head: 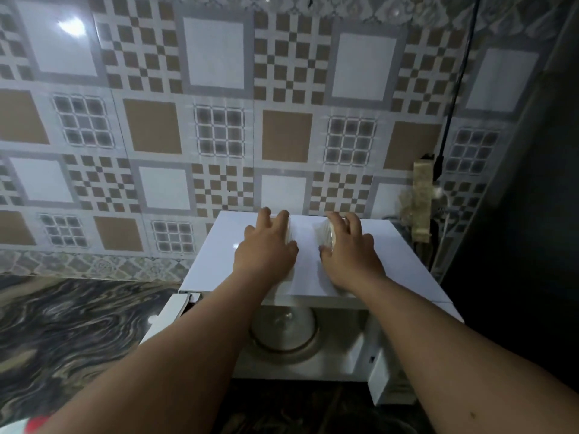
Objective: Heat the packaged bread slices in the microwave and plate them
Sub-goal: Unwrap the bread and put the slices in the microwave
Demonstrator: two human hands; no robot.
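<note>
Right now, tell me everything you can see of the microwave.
The microwave is a white, glossy box standing on the dark marbled counter against the tiled wall. Its door is swung open to the left, showing a pale cavity with a round glass turntable that holds nothing. On its flat top, the left hand and right hand each grip a clear-wrapped bread pack.

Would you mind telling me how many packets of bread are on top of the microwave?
2. One bread packet lies under the left hand, the other bread packet under the right hand, both on the microwave top. More may be hidden beneath the hands.
</note>
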